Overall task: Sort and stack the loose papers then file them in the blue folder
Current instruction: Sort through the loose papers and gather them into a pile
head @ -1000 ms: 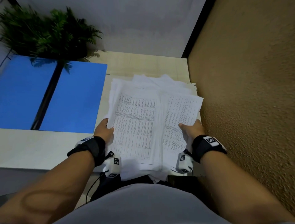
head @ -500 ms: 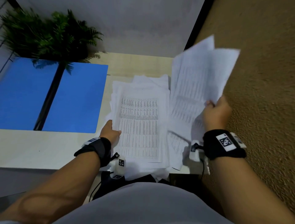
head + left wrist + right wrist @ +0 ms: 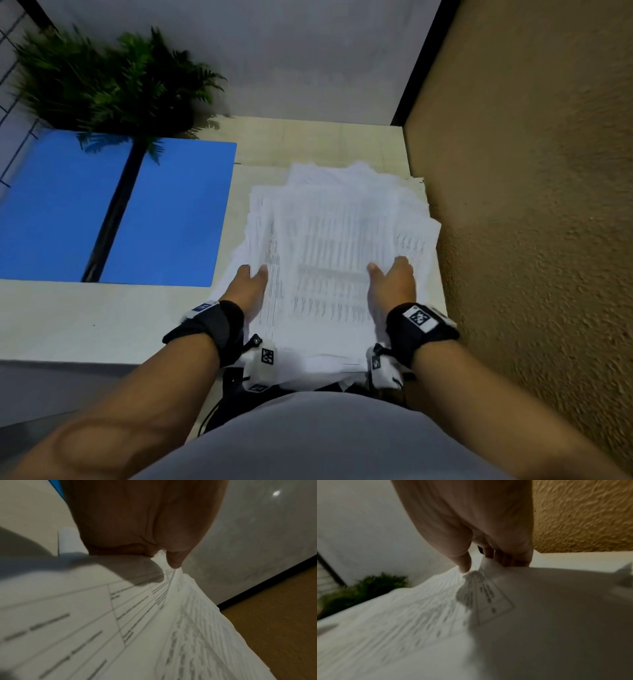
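Observation:
A loose pile of white printed papers lies on the right part of the desk, overhanging its near edge. My left hand pinches the pile's left edge, thumb on top; in the left wrist view the thumb presses the printed sheets. My right hand holds the right side, with its thumb on top and its fingers tucked under a sheet. The blue folder lies open and flat at the left, with a black spine.
A green fern-like plant stands at the back left, its fronds over the folder's far edge. A rough tan wall runs close along the desk's right side, and a grey wall stands behind.
Half a second ago my right hand held a batch of sheets raised to the right; now it has brought them down onto the pile. My left hand stayed at the left edge.

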### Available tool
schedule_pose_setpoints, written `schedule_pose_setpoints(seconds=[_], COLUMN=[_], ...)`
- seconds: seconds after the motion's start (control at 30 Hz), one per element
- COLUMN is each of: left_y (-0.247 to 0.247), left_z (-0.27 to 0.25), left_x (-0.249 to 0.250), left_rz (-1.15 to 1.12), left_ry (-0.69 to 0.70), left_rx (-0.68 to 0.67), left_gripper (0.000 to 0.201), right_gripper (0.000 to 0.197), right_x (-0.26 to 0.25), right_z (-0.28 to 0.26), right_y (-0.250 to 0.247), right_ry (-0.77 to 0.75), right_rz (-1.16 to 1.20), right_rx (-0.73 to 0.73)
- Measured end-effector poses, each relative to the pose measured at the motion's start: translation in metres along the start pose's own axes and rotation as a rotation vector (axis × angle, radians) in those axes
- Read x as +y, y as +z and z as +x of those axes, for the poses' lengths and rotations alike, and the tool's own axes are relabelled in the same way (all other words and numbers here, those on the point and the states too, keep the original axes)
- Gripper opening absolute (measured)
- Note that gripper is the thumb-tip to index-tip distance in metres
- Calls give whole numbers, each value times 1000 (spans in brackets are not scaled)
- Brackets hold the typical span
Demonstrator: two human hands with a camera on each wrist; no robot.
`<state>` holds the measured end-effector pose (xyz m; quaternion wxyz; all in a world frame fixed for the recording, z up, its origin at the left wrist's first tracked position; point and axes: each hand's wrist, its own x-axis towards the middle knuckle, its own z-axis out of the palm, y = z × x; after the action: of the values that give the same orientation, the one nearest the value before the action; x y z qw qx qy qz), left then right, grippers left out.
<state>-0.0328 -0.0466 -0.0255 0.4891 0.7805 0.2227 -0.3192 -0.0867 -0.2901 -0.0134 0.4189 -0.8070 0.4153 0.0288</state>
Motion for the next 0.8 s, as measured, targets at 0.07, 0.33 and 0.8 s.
schedule_pose_setpoints(seconds=[0.07,0.33,0.8], left_y=[3,7,-2], left_z=[7,15,3], left_x=[-3,-12,-12], left_rz=[-177,-38,-166], left_ry=[-56,48,82], left_rx=[-58,-6,-25], left_gripper=[91,24,38], right_gripper=[49,61,15], right_x=[6,14,40], right_z=[0,13,25], right_y=[11,3,-30], right_ry=[-54,-48,151], right_rz=[-129,-234,491], right_rx=[-93,52,108])
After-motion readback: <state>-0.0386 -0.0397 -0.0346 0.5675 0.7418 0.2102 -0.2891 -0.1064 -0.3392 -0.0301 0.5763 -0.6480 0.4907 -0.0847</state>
